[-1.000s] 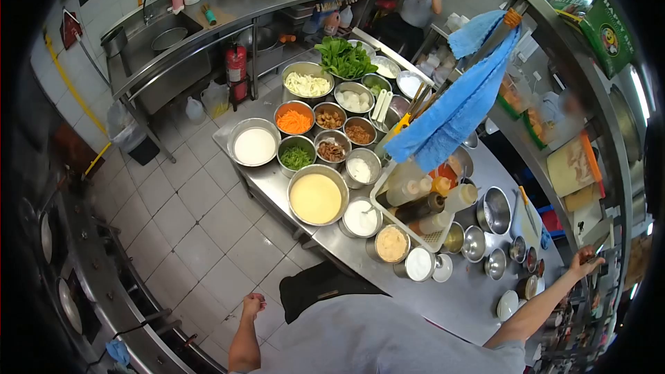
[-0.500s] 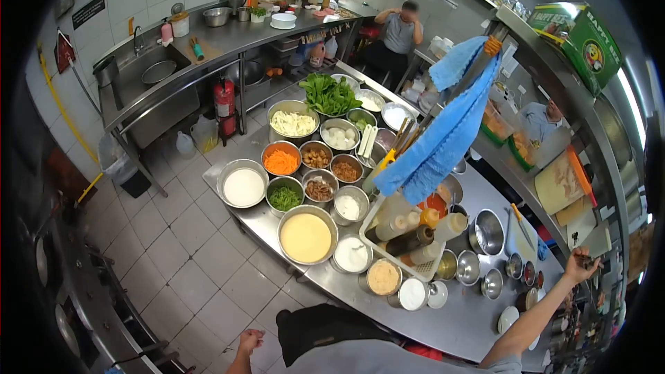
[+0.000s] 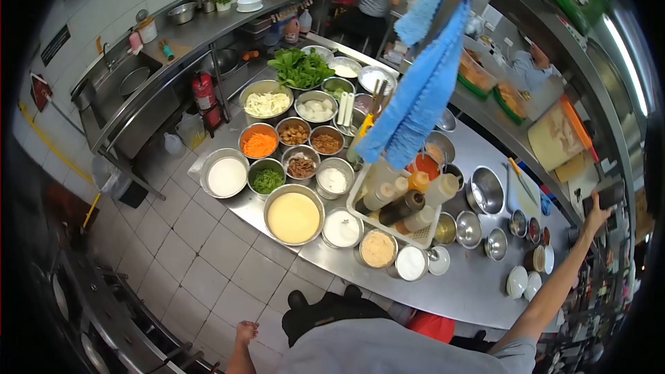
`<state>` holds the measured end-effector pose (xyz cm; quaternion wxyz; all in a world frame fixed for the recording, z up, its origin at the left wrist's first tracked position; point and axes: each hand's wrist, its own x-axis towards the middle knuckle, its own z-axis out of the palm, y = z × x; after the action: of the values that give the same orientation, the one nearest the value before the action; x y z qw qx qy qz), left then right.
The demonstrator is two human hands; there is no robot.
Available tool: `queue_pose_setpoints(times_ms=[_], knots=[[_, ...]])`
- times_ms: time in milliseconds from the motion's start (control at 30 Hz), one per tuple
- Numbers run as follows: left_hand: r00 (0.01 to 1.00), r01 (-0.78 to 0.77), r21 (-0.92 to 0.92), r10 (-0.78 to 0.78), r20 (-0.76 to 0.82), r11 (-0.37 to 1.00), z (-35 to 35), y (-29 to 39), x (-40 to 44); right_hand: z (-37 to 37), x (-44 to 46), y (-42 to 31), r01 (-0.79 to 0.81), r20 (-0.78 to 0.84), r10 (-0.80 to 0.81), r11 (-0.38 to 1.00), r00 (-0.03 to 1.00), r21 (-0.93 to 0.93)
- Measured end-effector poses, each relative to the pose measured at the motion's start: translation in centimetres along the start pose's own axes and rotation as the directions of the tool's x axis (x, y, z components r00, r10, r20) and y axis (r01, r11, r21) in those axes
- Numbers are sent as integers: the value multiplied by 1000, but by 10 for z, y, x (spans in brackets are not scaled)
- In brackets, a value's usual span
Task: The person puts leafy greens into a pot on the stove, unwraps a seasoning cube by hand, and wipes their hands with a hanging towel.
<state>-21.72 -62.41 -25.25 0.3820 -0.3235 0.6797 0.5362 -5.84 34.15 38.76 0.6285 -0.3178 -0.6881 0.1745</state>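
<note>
My left hand [image 3: 246, 332] hangs low over the tiled floor, its fingers loosely curled with nothing visible in them. Far to the right, my right hand [image 3: 596, 217] reaches out at shelf height, fingers closed on a dark box-shaped thing [image 3: 609, 196] whose kind I cannot make out. Below that arm, white bowls [image 3: 517, 281] and small metal cups [image 3: 495, 243] stand on the steel table [image 3: 457, 296]. A white cutting board [image 3: 521, 194] with a yellow-handled knife [image 3: 519, 174] lies farther back.
Metal pots of ingredients crowd the table, including yellow liquid [image 3: 294, 217] and shredded carrot [image 3: 258, 144]. A white basket [image 3: 422, 237] holds sauce bottles. A blue towel [image 3: 419, 90] hangs from a post. An overhead shelf carries an orange-lidded tub [image 3: 557, 137]. Two people are in the background.
My right hand has moved upward along the shelf side, and the dark thing at it shows more fully. My left hand stays low. The camera view has shifted slightly.
</note>
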Motion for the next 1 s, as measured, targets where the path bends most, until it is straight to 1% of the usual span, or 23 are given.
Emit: queue_pose_setpoints(times_ms=[33,67,100,167,200,300,333,367,467,533,600,633,667,767,867,900,967,1000], knots=[[999,-38,-19,38,-8,999,0,11,4,1,11,17,8,-82,-11,999,997,-31],[997,-77,-40,77,-16,996,2,23,6,1,14,17,35,-74,-44,992,996,-118],[995,-91,-6,91,-31,996,6,35,7,3,15,15,63,-62,-77,977,995,-201],[991,-115,52,119,-64,992,21,59,5,4,19,15,55,22,-51,966,998,-252],[990,-130,56,133,-55,990,29,70,3,5,21,14,43,86,-22,966,996,-254],[985,-173,30,174,-7,984,58,85,6,19,20,22,73,-166,-165,887,972,-456],[983,-184,5,184,23,983,69,87,7,20,22,22,14,-150,-93,888,984,-459],[980,-192,-16,192,53,981,78,87,6,23,24,23,11,-152,-87,897,985,-441],[983,-162,26,159,93,986,104,73,5,31,25,30,10,-146,-71,925,987,-379],[989,-115,61,109,96,991,119,62,0,34,28,54,25,-121,-67,947,990,-320],[992,-72,84,62,107,994,126,46,0,35,26,77,39,-121,-105,889,987,-455],[994,-58,90,49,101,994,128,36,-2,35,25,84,46,-114,-123,852,986,-522],[995,-44,96,35,93,994,130,28,-3,36,28,89,49,-124,-136,843,983,-536],[997,-15,83,9,74,996,126,10,-9,35,20,59,-36,-15,33,874,999,-485],[999,-4,31,3,49,999,114,-5,-8,31,20,53,-46,113,116,869,987,-493],[999,-8,8,8,39,1000,112,-5,-5,33,17,53,-8,83,58,864,995,-504],[1000,-9,74,10,-15,997,109,1,-10,36,16,59,62,14,-64,851,998,-521],[999,-13,106,18,-44,994,109,10,-8,36,17,54,-1,56,34,864,998,-503]])
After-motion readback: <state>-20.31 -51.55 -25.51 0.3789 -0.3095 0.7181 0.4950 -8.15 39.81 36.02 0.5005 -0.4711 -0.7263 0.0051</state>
